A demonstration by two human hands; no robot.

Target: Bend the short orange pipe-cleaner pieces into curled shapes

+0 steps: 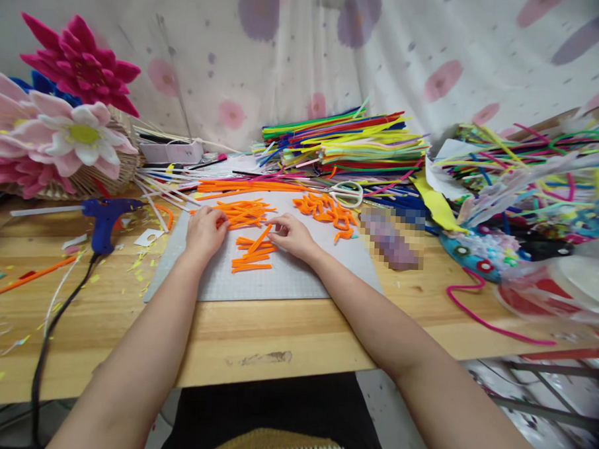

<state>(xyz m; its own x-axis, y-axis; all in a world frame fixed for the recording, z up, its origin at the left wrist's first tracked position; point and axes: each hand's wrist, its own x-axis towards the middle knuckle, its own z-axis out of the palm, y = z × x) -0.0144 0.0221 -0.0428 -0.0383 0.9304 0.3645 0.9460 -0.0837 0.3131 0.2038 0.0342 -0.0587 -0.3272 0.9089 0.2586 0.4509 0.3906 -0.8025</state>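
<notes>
Left of the grey gridded cutting mat (pixel 277 283), a blue plastic glue gun (pixel 104 219) lies parked, seemingly out of the way. On the mat, the left hand (pixel 204 233) rests curled fingers on short orange pipe-cleaner pieces (pixel 251 255), grip unclear; the right hand (pixel 292 236) pinches one with closed fingertips, apparently aligning it.

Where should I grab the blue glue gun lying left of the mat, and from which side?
Grip the blue glue gun by its handle, which juts toward you with the cord running off its end. Come from the near side and close around it. Avoid the barrel: a white stick juts from its left end, and its tip points right.
</notes>
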